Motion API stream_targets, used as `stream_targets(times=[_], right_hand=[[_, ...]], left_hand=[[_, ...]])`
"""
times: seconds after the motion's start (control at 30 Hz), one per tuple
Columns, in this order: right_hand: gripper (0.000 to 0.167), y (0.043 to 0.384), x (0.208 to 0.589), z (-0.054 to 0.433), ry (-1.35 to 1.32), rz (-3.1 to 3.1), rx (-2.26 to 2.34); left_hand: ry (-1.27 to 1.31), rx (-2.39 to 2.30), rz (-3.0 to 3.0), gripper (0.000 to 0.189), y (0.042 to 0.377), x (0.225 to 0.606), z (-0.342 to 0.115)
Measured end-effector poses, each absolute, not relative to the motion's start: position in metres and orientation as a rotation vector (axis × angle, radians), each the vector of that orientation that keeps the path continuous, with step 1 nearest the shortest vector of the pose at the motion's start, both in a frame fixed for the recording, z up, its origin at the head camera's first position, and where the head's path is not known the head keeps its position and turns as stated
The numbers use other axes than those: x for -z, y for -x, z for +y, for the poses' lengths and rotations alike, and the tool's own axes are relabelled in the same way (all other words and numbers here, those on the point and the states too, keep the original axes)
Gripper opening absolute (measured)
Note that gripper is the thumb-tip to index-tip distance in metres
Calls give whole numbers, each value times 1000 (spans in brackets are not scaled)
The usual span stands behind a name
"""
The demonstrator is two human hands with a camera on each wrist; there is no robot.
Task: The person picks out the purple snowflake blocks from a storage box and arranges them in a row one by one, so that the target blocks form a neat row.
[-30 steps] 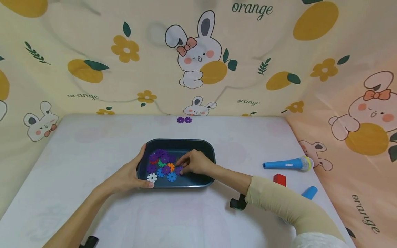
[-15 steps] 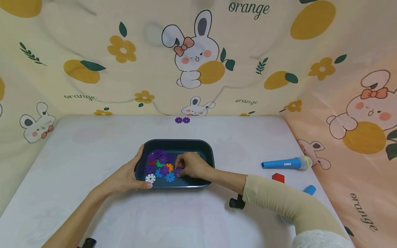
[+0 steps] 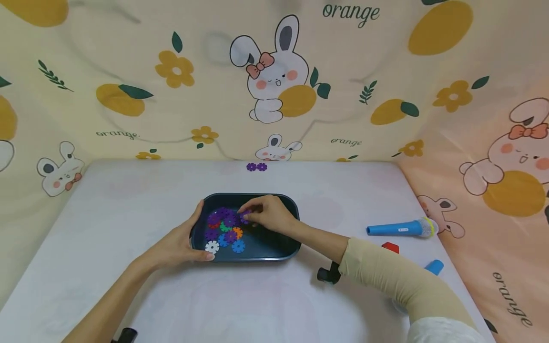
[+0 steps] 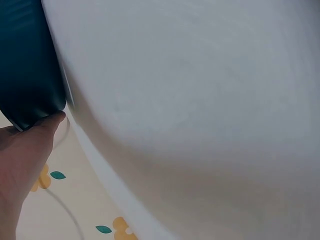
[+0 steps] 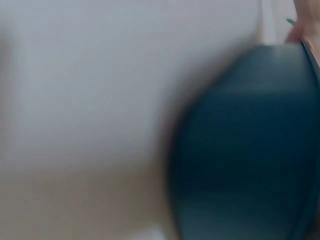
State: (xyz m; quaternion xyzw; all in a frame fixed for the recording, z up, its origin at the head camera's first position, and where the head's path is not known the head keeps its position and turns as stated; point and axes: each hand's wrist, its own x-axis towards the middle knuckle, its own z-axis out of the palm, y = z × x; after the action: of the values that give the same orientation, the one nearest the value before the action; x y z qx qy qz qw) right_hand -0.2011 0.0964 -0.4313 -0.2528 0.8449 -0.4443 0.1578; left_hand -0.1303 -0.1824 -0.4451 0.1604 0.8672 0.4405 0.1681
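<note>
A dark blue rectangular tray (image 3: 274, 255) stands mid-table, with snowflake building discs gathered in its left half. Most discs are purple; a white disc (image 3: 212, 247), a blue disc (image 3: 238, 246), an orange disc (image 3: 237, 232), a green and a red one show too. My left hand (image 3: 176, 245) grips the tray's left end, thumb over the front rim. Inside the tray, my right hand (image 3: 272, 214) pinches a purple snowflake disc (image 3: 244, 216) at the pile's right edge. The left wrist view shows the tray's outer wall (image 4: 32, 65); neither wrist view shows the discs.
Two purple discs (image 3: 256, 167) lie side by side at the table's far edge. To the right are a blue toy microphone (image 3: 399, 228), a red block (image 3: 391, 247) and another blue handle (image 3: 435, 267), partly behind the right sleeve. A patterned cloth (image 3: 180, 109) hangs behind.
My right hand has moved from the front of the pile toward the tray's back, carrying the purple snowflake disc. The left hand keeps its grip on the tray. The head view shifted slightly.
</note>
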Motion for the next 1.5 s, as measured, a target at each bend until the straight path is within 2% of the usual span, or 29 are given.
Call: stream_targets(times=[0.3, 0.57, 0.9, 1.1, 1.5], right_hand=[[28, 241, 407, 102, 671, 2431, 1437], [35, 266, 406, 116, 596, 2499, 1439], [35, 304, 425, 136, 552, 2668, 1435], [31, 325, 441, 142, 402, 2762, 1381], [30, 345, 463, 150, 223, 2789, 1310]], left_hand=[[-453, -1268, 2474, 135, 131, 445, -183], [-443, -1267, 2464, 135, 126, 448, -184], [-474, -1281, 2464, 134, 131, 449, -181], [-452, -1290, 2456, 135, 129, 449, -181], [-448, -1268, 2481, 135, 129, 448, -180]])
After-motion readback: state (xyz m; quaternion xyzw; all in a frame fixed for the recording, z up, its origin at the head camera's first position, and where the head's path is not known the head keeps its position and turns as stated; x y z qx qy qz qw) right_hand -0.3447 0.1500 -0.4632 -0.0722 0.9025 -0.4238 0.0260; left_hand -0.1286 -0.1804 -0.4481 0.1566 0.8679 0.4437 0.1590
